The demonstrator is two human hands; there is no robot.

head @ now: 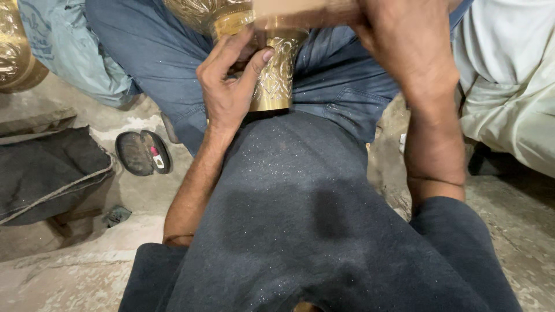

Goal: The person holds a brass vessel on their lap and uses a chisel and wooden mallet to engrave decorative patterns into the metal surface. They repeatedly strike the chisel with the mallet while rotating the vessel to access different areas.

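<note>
While the left hand (228, 86) wraps the engraved brass vessel (276, 72), its fingers (222, 58) curl together over the vessel's narrow neck and the thumb presses the patterned side. Vessel: golden, floral relief, lying across the person's lap on dark blue trousers (289, 202), directly beneath the fingers. Right hand (407, 43): blurred, closed around a pale wooden mallet-like tool (300, 11) just above the vessel; what the tool is cannot be told for certain. Left of the left-hand fingers, well apart: open dark case (143, 152) on the concrete floor (75, 277), folded dark cloth (49, 173), another brass piece (17, 52) at the frame edge. Right of the right hand: pale cloth (511, 75).
</note>
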